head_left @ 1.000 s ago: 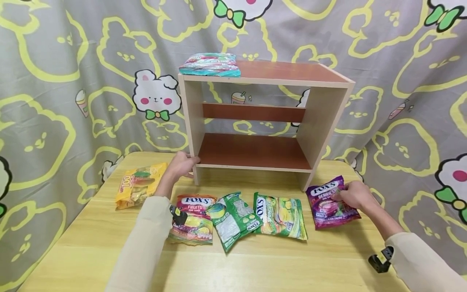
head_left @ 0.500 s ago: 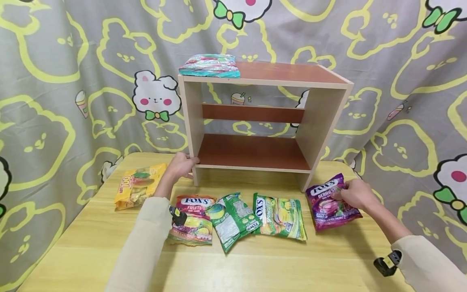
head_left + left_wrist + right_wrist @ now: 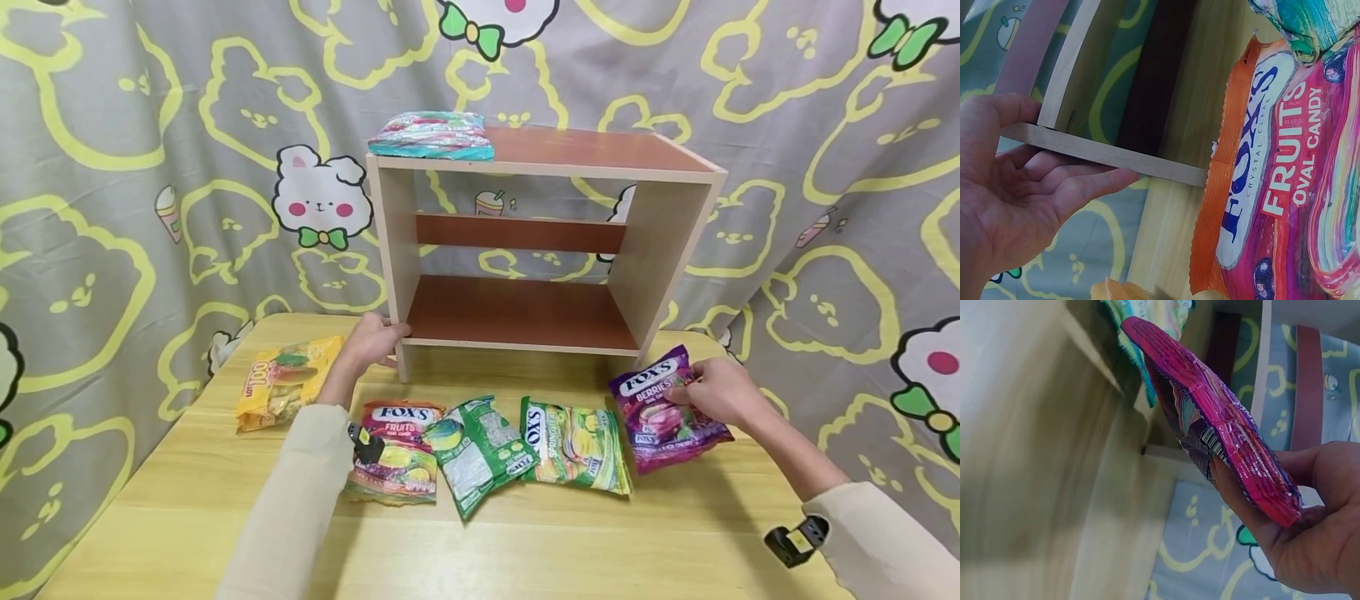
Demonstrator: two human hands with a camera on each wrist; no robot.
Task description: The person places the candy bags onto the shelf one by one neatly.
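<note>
My left hand [image 3: 372, 340] grips the lower left side panel of a small wooden shelf [image 3: 525, 312]. In the left wrist view, its thumb lies on one side of the panel and its fingers on the other. With thumb and fingers, my right hand [image 3: 723, 392] pinches the edge of a purple Fox's Berries candy bag [image 3: 663, 408]. The bag hangs tilted before the shelf's right leg, and the right wrist view shows it edge-on above the table. Just left of it lies a yellow-green Fox's Springtea bag [image 3: 577, 446].
A green Fox's bag [image 3: 483, 454] and a red Fox's Fruits bag [image 3: 401, 450] lie along the table [image 3: 540, 550]. A yellow candy bag [image 3: 288, 383] sits at the left. On the shelf's top left rests a teal bag [image 3: 435, 136]. A patterned curtain [image 3: 247, 167] hangs behind.
My right hand has brought the purple candy bag a little left and up, closer to the shelf's right leg. The left hand keeps its place on the shelf.
</note>
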